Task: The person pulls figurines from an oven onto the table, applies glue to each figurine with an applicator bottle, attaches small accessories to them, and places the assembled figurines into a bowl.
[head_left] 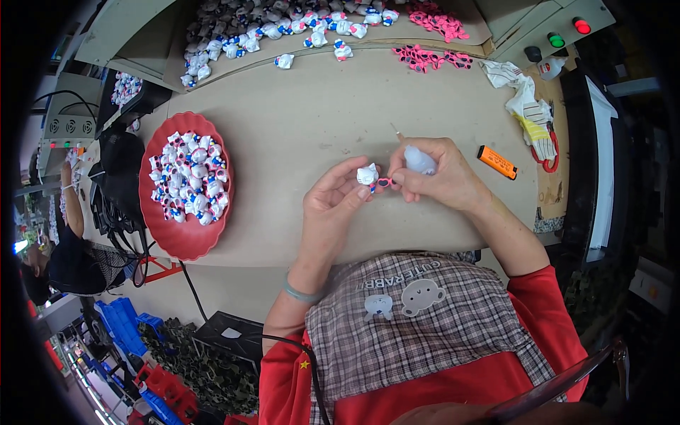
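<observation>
Between the thumb and fingers of my left hand [334, 197] is a small white cat-head figurine [367, 173] with blue on its body. My right hand [443, 177] grips a small translucent squeeze bottle [419, 161] with a thin needle tip, which points up and away from the figurine. At the thumb and fingertips of that same hand is a tiny pair of pink sunglasses [384, 182] with dark lenses, right beside the figurine. Whether the sunglasses touch it I cannot tell. Both hands are close together above the table [297, 120].
A red scalloped bowl [185, 246] full of similar figurines stands at left. Loose figurines [273, 30] and pink sunglasses [432, 59] lie along the back. To the right are an orange block-shaped item [497, 162], gloves [525, 95] and red-handled scissors [551, 161]. Another person [78, 258] sits far left.
</observation>
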A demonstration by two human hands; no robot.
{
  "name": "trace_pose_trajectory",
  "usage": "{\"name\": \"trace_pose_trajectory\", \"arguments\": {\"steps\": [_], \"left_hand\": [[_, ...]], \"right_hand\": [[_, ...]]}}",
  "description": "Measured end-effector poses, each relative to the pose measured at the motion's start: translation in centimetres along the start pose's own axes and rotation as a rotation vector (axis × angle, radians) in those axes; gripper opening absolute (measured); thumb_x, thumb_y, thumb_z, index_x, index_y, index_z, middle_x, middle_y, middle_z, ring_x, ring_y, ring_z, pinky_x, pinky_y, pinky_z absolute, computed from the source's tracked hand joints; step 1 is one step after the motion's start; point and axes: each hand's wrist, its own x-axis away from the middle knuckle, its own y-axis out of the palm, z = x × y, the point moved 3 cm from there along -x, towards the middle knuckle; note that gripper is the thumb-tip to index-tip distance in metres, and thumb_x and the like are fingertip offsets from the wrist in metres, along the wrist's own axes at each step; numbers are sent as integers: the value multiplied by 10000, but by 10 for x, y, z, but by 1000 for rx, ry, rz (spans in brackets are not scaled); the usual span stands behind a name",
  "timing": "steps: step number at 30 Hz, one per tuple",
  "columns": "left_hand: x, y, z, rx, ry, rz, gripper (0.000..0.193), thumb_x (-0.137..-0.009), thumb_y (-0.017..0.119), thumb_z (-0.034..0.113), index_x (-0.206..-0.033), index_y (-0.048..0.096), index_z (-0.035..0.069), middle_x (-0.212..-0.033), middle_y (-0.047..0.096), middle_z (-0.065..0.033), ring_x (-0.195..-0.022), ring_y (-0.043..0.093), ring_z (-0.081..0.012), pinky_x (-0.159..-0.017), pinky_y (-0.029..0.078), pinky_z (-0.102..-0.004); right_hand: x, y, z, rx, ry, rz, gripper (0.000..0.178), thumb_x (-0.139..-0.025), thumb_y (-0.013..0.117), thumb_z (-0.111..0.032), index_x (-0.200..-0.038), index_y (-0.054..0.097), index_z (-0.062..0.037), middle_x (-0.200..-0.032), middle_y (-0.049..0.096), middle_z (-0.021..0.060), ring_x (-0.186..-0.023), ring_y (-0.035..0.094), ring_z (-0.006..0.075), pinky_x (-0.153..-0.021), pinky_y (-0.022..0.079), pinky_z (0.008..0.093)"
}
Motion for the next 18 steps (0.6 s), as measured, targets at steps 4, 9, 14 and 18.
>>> {"name": "trace_pose_trajectory", "arguments": {"steps": [4,9,14,18], "left_hand": [[1,-1,-2,-68,10,4,346,-861,596,-18,-1202,538,-41,-1089,626,-126,-975,616,-179,-846,492,-289],[3,0,-2,-120,-1,-3,346,-868,595,-18,-1208,536,-49,-1049,641,-113,-969,615,-167,-841,492,-279],[4,1,0,-120,17,-21,341,-872,589,-24,-1208,538,-51,-1040,645,-114,-969,616,-169,-837,494,-276],[3,3,1,-152,39,-34,333,-868,580,-48,-1199,545,-50,-1063,632,-119,-976,615,-175,-860,501,-281]], "right_hand": [[1,10,-1,41,-3,5,32,-819,625,-18,-838,606,1,-738,592,27,-583,575,80,-518,461,217],[1,12,3,136,-46,29,27,-820,630,-9,-834,607,-5,-726,595,17,-594,584,80,-532,473,225],[2,11,2,210,-76,61,43,-805,640,-12,-831,607,-4,-722,609,26,-590,586,80,-538,474,225],[2,12,4,269,-65,129,53,-793,646,-21,-803,597,-4,-707,621,24,-589,588,82,-540,475,228]]}}
